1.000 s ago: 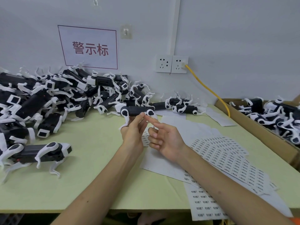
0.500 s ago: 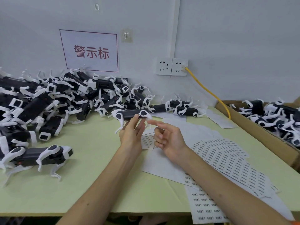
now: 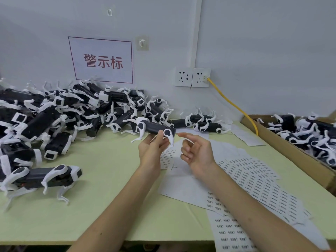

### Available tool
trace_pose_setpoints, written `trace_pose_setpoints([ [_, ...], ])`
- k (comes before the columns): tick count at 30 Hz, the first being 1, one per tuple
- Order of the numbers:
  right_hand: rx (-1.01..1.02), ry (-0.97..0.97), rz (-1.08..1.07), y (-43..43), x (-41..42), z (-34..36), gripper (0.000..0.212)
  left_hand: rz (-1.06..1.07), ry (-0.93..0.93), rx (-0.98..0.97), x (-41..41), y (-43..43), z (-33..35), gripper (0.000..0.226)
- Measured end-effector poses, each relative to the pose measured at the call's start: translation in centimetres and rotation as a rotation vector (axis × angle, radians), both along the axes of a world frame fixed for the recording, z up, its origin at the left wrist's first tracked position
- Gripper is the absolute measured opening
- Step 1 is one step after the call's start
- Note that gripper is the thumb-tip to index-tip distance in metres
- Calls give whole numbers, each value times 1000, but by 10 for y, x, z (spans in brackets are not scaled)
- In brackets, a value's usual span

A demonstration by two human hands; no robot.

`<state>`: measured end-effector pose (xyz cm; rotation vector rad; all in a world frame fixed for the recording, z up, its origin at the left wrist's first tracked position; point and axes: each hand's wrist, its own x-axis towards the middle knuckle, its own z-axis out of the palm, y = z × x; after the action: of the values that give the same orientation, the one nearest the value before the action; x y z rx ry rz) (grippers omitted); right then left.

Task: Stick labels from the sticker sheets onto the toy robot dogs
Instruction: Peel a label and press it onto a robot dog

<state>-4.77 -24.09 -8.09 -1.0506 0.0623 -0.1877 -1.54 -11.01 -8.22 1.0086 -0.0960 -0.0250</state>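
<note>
1. My left hand (image 3: 152, 148) is raised over the middle of the desk (image 3: 94, 211). It grips one toy robot dog (image 3: 156, 128) from below, thumb on the near side and fingers curled round the black body.
2. That dog lies level and lengthwise from left to right, with its white legs hanging down on either side of the hand.
3. My right hand (image 3: 197, 154) hovers just right of the dog, palm turned up. The index finger is stretched out and its tip nearly reaches the dog's right end. The other fingers are curled into the palm. It grips nothing that I can see, and I cannot make out a label on the fingertip.
4. Beneath both hands lies a small label sheet (image 3: 167, 157), flat on the desk.
5. The sticker sheets (image 3: 254, 180) fan out from there to the right and toward the near edge, overlapping one another, some on plain white backing paper.
6. Near left, a standing dog (image 3: 46, 176) is on its four legs, facing right.
7. Far left, a heap of dogs (image 3: 60, 115) is stacked against the wall (image 3: 272, 51).
8. Far right, a cardboard box (image 3: 291, 153) holds more dogs.
9. On the wall hang a red-lettered sign (image 3: 102, 60) and two sockets (image 3: 192, 77). A yellow cable (image 3: 234, 106) runs from the right one down behind the box.
</note>
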Motion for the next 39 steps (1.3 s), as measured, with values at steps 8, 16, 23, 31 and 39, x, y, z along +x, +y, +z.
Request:
trace_pose_setpoints([
  [8,-357,-85,-177,6,0,-3,16,84,-151,241,-4,-5,-2,32],
  [16,-370,-128,-37,13,-2,0,28,116,-250,288,-7,-4,-2,34],
  [23,-260,-141,57,9,-2,-1,34,83,-335,229,-10,-3,-1,23],
  [31,-384,-151,51,7,-1,0,35,165,-279,239,-12,-4,1,32],
  [39,-466,12,-109,0,2,4,25,-23,-16,201,-7,-2,0,37],
])
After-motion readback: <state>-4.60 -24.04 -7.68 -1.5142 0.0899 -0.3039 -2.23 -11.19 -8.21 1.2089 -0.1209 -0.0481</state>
